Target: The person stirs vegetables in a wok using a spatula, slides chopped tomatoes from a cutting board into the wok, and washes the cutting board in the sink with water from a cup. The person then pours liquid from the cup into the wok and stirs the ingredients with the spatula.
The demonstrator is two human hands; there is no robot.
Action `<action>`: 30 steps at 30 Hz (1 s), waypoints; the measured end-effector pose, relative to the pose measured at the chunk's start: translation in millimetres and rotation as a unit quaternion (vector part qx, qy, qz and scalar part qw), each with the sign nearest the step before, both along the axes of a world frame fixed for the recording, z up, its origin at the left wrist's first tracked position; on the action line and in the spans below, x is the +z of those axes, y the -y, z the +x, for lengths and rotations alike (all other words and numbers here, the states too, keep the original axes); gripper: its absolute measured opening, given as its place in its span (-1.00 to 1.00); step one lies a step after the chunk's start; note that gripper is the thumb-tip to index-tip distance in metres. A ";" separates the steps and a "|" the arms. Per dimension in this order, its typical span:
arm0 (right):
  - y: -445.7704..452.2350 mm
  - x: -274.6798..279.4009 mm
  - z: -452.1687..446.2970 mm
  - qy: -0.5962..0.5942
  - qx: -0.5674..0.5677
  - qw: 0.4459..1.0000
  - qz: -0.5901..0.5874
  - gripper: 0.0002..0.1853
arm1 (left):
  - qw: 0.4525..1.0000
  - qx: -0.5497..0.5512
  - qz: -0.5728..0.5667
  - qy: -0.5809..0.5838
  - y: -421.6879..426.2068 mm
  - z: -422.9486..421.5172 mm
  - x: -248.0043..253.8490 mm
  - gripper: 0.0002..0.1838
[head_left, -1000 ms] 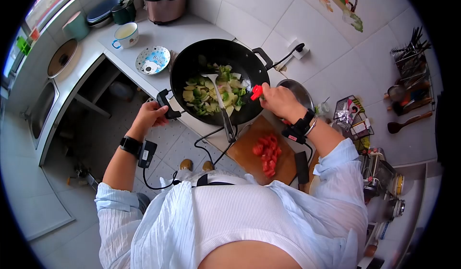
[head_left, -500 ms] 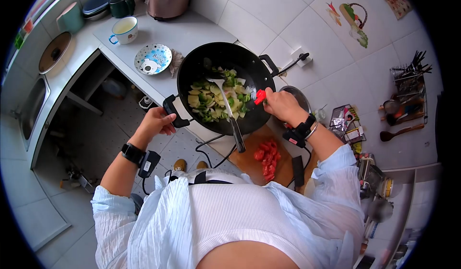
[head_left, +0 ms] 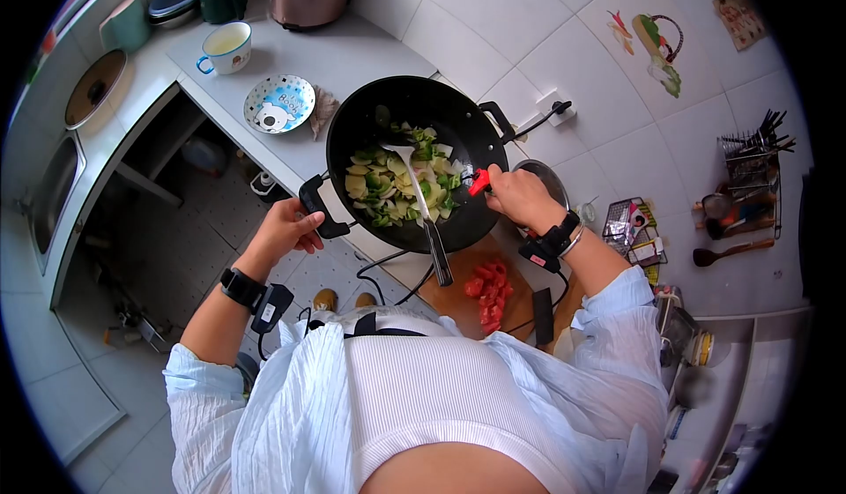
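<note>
A black wok (head_left: 480, 141) holds chopped green and pale vegetables (head_left: 401, 181). A metal spatula (head_left: 421, 199) lies in it, its black handle (head_left: 441, 256) leaning over the near rim. My left hand (head_left: 289, 227) is beside the wok's left handle (head_left: 322, 206), thumb at its outer edge and fingers loosely curled and apart, not wrapped round it. Over the wok's right side, my right hand (head_left: 522, 196) pinches a small red-handled utensil (head_left: 479, 182). Its far end points into the wok and is too small to make out clearly.
Cut tomato (head_left: 489, 293) lies on a wooden board (head_left: 445, 291) by the wok. A patterned plate (head_left: 279, 104) and a cup (head_left: 226, 49) stand on the left counter. A plug (head_left: 560, 107) is in the wall socket. Cables hang near the wok's front.
The red-handled utensil has tilted slightly in my right hand. My left hand stays beside the wok handle. The view has shifted a little; the spatula and vegetables look the same.
</note>
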State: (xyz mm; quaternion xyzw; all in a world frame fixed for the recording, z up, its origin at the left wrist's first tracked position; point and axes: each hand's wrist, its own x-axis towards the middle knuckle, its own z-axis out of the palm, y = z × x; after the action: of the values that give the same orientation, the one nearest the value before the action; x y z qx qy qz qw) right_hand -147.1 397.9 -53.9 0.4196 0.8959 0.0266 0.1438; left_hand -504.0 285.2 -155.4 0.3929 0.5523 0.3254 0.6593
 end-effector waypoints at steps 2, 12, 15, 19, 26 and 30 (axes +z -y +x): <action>-1.4 -0.9 0.5 0.004 -0.003 1.000 -0.004 -0.70 | 1.000 0.003 -0.002 0.001 0.3 0.3 1.1 -0.72; -4.6 0.6 8.5 -0.104 -0.115 0.986 0.066 -0.65 | 1.000 -0.003 -0.002 0.004 -0.8 -0.5 -0.2 -0.72; 7.4 6.7 9.8 -0.189 -0.166 0.964 0.093 -0.65 | 1.000 -0.012 -0.009 -0.008 -1.5 -1.3 -1.0 -0.72; 31.9 9.7 17.9 -0.288 -0.208 0.925 0.133 -0.68 | 0.999 -0.032 -0.004 0.009 -0.7 0.6 0.3 -0.72; 123.4 2.8 49.9 -0.504 -0.302 0.784 0.200 -0.74 | 0.999 -0.020 -0.026 0.000 5.5 -1.8 -12.3 -0.67; 183.7 20.6 83.7 -0.528 -0.379 0.711 0.267 -0.78 | 0.997 0.042 -0.065 0.016 -1.8 1.1 -12.9 -0.66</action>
State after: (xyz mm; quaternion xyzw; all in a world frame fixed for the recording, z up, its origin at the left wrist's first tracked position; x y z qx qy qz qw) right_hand -63.3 214.3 -33.3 0.6908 0.5470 -0.0180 -0.4724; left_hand -502.9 287.0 -168.4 0.3203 0.5777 0.3225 0.6780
